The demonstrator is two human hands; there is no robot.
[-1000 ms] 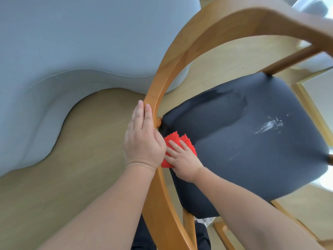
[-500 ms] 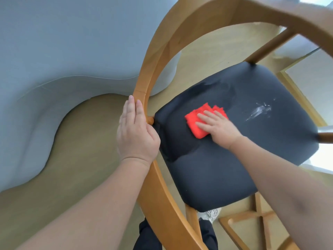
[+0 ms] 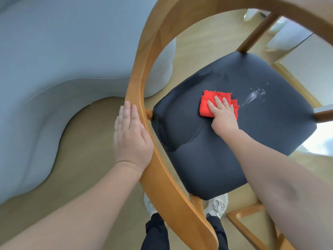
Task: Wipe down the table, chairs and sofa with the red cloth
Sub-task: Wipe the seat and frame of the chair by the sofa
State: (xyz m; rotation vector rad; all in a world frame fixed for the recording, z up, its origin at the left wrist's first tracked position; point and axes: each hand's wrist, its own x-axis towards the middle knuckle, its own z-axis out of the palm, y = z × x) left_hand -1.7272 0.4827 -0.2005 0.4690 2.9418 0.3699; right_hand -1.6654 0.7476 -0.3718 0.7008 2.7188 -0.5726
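Observation:
A wooden chair with a curved backrest rail and a dark padded seat stands below me. The folded red cloth lies on the middle of the seat. My right hand presses flat on the cloth with straight fingers. A white smear marks the seat just right of the cloth. My left hand rests with flat fingers against the outer side of the backrest rail. The light grey sofa fills the left side.
The floor is light wood. My shoes and dark trousers show under the chair's rear. A second wooden frame stands at the lower right. Pale furniture lies beyond the chair at the upper right.
My right hand has slid the red cloth from the seat's rear left corner across to the middle, nearer the white smear. My left hand has stayed on the backrest rail.

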